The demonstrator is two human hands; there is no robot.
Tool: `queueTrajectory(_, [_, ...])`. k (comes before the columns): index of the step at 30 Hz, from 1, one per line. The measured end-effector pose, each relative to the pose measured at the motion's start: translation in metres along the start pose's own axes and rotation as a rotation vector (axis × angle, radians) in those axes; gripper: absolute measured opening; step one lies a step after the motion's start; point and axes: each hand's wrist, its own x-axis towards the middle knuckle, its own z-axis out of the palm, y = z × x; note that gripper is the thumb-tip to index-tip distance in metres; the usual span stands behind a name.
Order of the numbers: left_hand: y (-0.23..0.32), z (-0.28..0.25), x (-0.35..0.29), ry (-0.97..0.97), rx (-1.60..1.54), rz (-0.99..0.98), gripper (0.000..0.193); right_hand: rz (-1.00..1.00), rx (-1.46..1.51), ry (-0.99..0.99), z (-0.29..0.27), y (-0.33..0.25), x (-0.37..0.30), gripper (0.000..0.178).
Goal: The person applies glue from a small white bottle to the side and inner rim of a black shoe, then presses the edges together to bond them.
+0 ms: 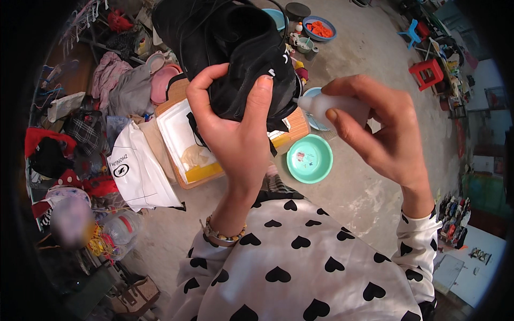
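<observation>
A black lace-up shoe (211, 48) is held up close in front of me, its opening facing upward. My left hand (235, 134) grips it from below, thumb on one side and fingers on the other. Between the thumb and fingers of my right hand (388, 125) is a whitish squeeze bottle (342, 108), lying nearly sideways. Its narrow nozzle points left to the edge of the shoe near the sole; whether the tip touches there I cannot tell. The shoe hides part of my left fingers.
Below the hands stand a turquoise basin (327, 167) and a wooden board with a white tray (174, 134). Clothes and a white bag (140, 171) crowd the left. A blue basin (333, 36) with orange cloth is farther off; a red stool (426, 74) stands at the right.
</observation>
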Motion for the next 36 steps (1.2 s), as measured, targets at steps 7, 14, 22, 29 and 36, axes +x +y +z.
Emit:
queueTrajectory(7, [-0.002,0.009,-0.001,0.028,-0.139,-0.070,0.037,-0.119,0.064,0.010,0.009,0.005,0.000,0.019])
queueTrajectory(14, [-0.003,0.014,0.002,0.036,-0.123,-0.096,0.039,-0.073,0.162,0.057,0.016,0.011,0.000,0.021])
queueTrajectory(22, [-0.009,0.008,-0.002,0.037,-0.184,-0.092,0.041,-0.005,0.089,0.027,-0.001,0.011,-0.002,0.022])
queueTrajectory(29, [0.000,0.003,-0.005,0.008,-0.221,-0.162,0.044,-0.092,0.034,0.074,-0.008,0.013,0.003,0.021])
queueTrajectory(36, [-0.004,-0.003,-0.007,-0.014,-0.341,-0.174,0.047,-0.150,-0.002,0.110,-0.010,0.011,0.007,0.020])
